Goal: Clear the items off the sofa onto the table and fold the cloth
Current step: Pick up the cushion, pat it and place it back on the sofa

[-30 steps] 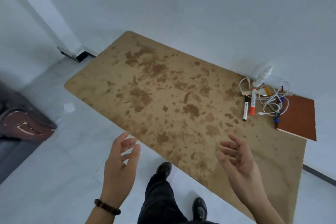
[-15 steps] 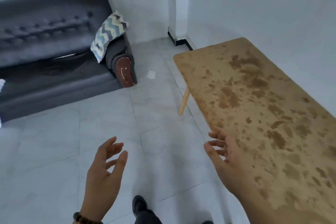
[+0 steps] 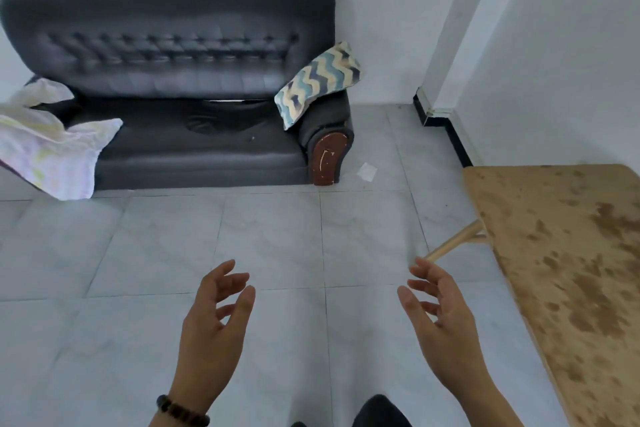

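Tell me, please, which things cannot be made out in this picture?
Head view only:
- cloth: cut off by the left edge, extent unknown.
- table: cut off by the right and bottom edges.
- dark shape on the sofa seat: blurred, dark on dark, unidentifiable.
- white scrap on the floor: too small to identify.

sofa (image 3: 194, 152): showing matt upholstery
cloth (image 3: 52, 149): looking thin, crumpled
table (image 3: 554, 218): showing mottled matt wood
floor (image 3: 166, 253): showing smooth tiles
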`<state>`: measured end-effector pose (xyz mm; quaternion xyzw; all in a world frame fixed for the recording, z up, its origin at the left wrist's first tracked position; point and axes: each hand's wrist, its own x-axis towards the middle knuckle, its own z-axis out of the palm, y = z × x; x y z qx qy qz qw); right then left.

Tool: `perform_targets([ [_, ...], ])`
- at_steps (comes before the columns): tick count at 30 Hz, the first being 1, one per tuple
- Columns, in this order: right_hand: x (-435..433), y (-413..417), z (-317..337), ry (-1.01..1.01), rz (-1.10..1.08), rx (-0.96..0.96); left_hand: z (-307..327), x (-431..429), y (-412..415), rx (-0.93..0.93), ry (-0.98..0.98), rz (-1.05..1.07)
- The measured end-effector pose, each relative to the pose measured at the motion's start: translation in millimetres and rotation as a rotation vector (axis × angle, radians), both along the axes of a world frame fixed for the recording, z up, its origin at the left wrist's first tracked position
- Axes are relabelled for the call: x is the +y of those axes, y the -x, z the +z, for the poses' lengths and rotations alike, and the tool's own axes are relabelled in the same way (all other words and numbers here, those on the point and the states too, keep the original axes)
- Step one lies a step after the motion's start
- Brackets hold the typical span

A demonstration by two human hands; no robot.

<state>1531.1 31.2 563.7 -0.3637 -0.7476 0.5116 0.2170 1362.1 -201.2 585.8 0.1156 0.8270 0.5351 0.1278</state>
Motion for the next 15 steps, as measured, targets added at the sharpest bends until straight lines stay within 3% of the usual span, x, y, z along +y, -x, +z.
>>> perform_targets([
  [8, 59.3, 127.2, -53.2, 0.106, -0.064, -0.02, -38.8, 81.4, 135.0, -0.087, 0.038, -0.041],
  [15, 176.3, 308.5, -72.3, 0.122, 0.016, -0.09, -33.8, 197.3, 303.9, -0.069, 0.129, -0.058],
])
